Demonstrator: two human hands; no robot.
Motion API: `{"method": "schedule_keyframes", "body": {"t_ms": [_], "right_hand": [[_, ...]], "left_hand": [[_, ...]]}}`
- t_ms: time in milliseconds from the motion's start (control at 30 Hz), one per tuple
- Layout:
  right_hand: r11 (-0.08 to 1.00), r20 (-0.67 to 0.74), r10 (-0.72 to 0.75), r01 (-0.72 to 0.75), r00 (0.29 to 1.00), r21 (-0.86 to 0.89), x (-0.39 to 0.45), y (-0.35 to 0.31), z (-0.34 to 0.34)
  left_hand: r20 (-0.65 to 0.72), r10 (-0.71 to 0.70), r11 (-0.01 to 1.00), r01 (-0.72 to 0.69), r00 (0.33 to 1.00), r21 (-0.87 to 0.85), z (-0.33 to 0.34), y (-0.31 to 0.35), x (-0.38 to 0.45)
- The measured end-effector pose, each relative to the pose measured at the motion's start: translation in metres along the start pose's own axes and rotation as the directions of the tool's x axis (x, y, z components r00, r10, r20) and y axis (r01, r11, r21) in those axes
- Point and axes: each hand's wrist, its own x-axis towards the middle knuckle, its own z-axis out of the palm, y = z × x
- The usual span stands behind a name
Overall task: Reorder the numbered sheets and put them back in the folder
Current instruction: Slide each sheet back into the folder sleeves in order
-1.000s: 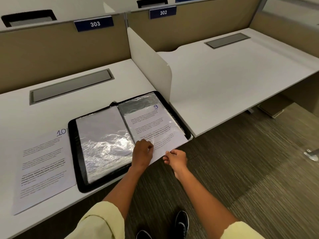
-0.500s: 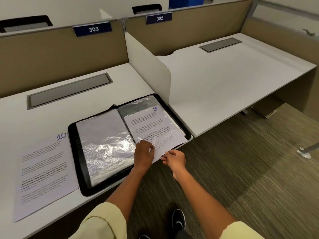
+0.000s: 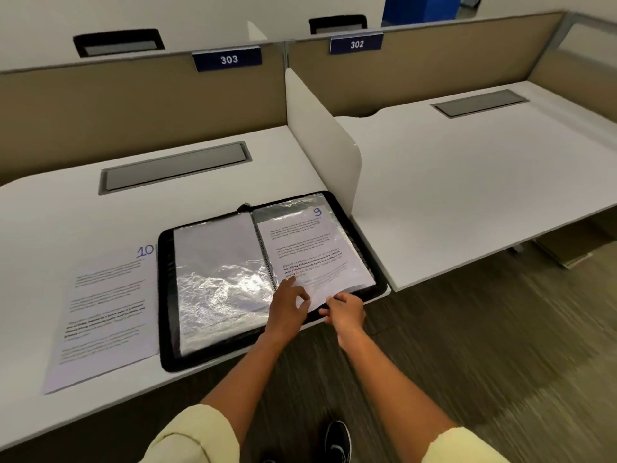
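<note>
Hands at the near edge of the open black zip folder [image 3: 165, 295] on the white desk [image 3: 66, 212], and we see both working the white printed sheet numbered 9 [image 3: 307, 248]. Our left hand [image 3: 287, 310] pinches its lower left part between thumb and forefinger; our right hand [image 3: 344, 310] grips the bottom edge with curled fingers. That sheet lies partway in the right-hand clear sleeve. Left of the folder, touching its edge, lies the white sheet numbered 10 [image 3: 107, 312], flat on the desk.
</note>
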Motion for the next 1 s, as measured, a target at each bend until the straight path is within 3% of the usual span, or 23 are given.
{"method": "schedule_keyframes", "body": {"t_ms": [333,567,1000], "right_hand": [[0.997,0.130,-0.002,0.011,0.992,-0.073,0.021,-0.011,0.001],[0.990,0.156,-0.025,0.046,0.987,-0.130,0.035,-0.009,0.009],[0.996,0.193,-0.012,0.028,0.981,-0.079,0.038,-0.014,-0.003]], "left_hand": [[-0.062,-0.070,0.997,0.068,0.996,-0.029,0.008,-0.002,-0.005],[-0.113,-0.050,0.999,0.051,0.992,-0.001,0.015,-0.002,-0.009],[-0.156,0.009,1.000,-0.007,0.988,0.019,0.021,0.004,-0.015]]}}
